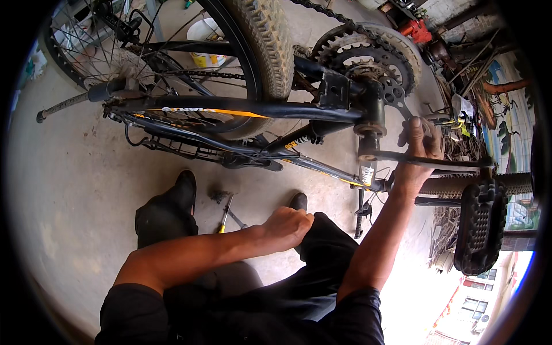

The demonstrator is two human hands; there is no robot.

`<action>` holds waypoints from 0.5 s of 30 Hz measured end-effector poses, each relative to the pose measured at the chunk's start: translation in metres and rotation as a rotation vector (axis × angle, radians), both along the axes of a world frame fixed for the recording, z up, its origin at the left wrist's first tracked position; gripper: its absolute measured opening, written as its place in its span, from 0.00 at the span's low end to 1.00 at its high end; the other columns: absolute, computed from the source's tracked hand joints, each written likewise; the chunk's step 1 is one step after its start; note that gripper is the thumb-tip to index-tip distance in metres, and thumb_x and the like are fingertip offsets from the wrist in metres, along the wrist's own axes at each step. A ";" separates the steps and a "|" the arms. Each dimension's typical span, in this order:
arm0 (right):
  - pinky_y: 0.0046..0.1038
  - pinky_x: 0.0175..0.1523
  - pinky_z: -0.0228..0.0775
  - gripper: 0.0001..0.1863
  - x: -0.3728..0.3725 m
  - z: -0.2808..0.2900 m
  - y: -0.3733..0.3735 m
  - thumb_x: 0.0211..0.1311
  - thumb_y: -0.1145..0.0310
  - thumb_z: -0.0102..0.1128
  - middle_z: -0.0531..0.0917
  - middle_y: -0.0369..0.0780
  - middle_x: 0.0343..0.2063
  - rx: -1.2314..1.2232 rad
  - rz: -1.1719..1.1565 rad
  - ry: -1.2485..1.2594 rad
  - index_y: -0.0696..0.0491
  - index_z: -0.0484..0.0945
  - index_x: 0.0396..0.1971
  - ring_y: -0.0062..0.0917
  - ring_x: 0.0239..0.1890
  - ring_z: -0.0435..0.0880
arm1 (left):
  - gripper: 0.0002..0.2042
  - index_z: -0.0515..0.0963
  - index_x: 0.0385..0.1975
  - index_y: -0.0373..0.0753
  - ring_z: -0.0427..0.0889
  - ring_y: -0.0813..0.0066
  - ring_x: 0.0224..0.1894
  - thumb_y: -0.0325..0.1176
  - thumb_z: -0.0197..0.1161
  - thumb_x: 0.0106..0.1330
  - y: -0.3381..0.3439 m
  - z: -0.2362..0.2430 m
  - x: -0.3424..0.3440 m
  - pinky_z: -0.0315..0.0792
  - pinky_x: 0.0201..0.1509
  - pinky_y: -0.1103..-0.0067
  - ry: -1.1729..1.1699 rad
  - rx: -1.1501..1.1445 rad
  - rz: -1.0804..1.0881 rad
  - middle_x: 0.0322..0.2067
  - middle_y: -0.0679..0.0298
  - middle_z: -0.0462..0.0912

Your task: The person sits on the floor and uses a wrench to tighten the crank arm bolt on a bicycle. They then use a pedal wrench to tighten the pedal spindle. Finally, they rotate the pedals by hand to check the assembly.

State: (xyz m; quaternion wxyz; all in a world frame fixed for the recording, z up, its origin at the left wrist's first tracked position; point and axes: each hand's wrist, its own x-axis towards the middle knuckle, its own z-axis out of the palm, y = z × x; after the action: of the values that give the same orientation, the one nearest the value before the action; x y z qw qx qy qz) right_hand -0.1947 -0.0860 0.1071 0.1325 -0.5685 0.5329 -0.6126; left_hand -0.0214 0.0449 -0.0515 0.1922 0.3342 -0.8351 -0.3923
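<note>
A black bicycle frame (259,109) with orange stripes lies tipped over before me, its chainrings (374,60) at the upper right. My right hand (422,144) is closed on a flat grey wrench (395,95) with several hex holes. The wrench's head lies by the bottom bracket (370,112). A crank arm (454,163) crosses by that hand's palm and ends at a black pedal (480,227). My left hand (289,230) is a fist by my knee, with nothing showing in it, apart from the bicycle.
On the concrete floor between my feet lie a yellow-handled screwdriver (225,215), another slim dark tool (237,219) and a small dark clump (218,194). Behind the rear tire (270,52) stands a white bucket (204,31). Sticks and clutter (468,106) line the right side.
</note>
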 end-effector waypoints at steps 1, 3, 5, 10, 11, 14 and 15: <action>0.19 0.26 0.60 0.14 0.000 0.002 0.001 0.60 0.63 0.66 0.80 0.38 0.21 0.014 -0.035 0.017 0.60 0.79 0.35 0.16 0.20 0.71 | 0.06 0.74 0.29 0.34 0.80 0.49 0.31 0.30 0.59 0.59 0.000 0.000 0.001 0.72 0.35 0.61 -0.006 0.006 -0.003 0.28 0.50 0.79; 0.18 0.26 0.60 0.13 -0.004 0.008 0.005 0.60 0.63 0.66 0.79 0.37 0.21 0.044 -0.104 0.055 0.60 0.80 0.34 0.15 0.21 0.71 | 0.05 0.74 0.29 0.34 0.80 0.49 0.32 0.29 0.59 0.57 0.000 0.001 0.001 0.72 0.35 0.62 -0.003 0.011 -0.010 0.29 0.50 0.79; 0.18 0.25 0.59 0.13 -0.008 0.007 0.009 0.60 0.63 0.65 0.79 0.36 0.21 0.034 -0.116 0.031 0.60 0.80 0.33 0.15 0.20 0.70 | 0.05 0.74 0.29 0.34 0.80 0.50 0.33 0.28 0.59 0.56 0.000 0.004 0.002 0.72 0.35 0.62 -0.005 0.021 -0.023 0.29 0.50 0.79; 0.18 0.23 0.53 0.09 0.001 0.002 0.019 0.60 0.66 0.66 0.77 0.33 0.19 0.055 -0.123 -0.066 0.58 0.79 0.30 0.12 0.19 0.66 | 0.04 0.74 0.29 0.33 0.80 0.50 0.33 0.25 0.58 0.55 0.002 0.013 0.005 0.72 0.36 0.61 0.006 0.038 -0.031 0.29 0.49 0.79; 0.17 0.23 0.53 0.09 0.001 0.000 0.022 0.60 0.67 0.66 0.77 0.33 0.19 0.082 -0.121 -0.067 0.57 0.79 0.29 0.12 0.19 0.66 | 0.04 0.74 0.29 0.32 0.80 0.49 0.33 0.25 0.58 0.55 0.002 0.014 0.006 0.72 0.36 0.61 0.010 0.036 -0.034 0.29 0.49 0.79; 0.16 0.20 0.56 0.08 -0.012 -0.006 0.028 0.61 0.68 0.64 0.79 0.36 0.20 0.023 -0.115 -0.116 0.59 0.80 0.31 0.13 0.17 0.68 | 0.04 0.74 0.28 0.31 0.81 0.49 0.31 0.24 0.57 0.54 0.003 0.012 0.007 0.74 0.34 0.61 0.041 -0.008 -0.017 0.28 0.48 0.79; 0.15 0.19 0.56 0.07 -0.013 -0.004 0.031 0.61 0.69 0.63 0.78 0.35 0.19 0.009 -0.122 -0.168 0.58 0.80 0.32 0.13 0.16 0.68 | 0.04 0.74 0.28 0.31 0.81 0.49 0.31 0.24 0.57 0.54 0.005 0.008 0.007 0.74 0.34 0.61 0.066 -0.044 0.000 0.28 0.48 0.79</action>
State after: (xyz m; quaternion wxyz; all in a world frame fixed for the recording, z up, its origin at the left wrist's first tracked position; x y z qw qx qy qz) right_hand -0.2072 -0.0546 0.1035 0.1416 -0.4809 0.5564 -0.6626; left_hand -0.0147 0.0501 -0.0432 0.2267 0.3168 -0.8368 -0.3847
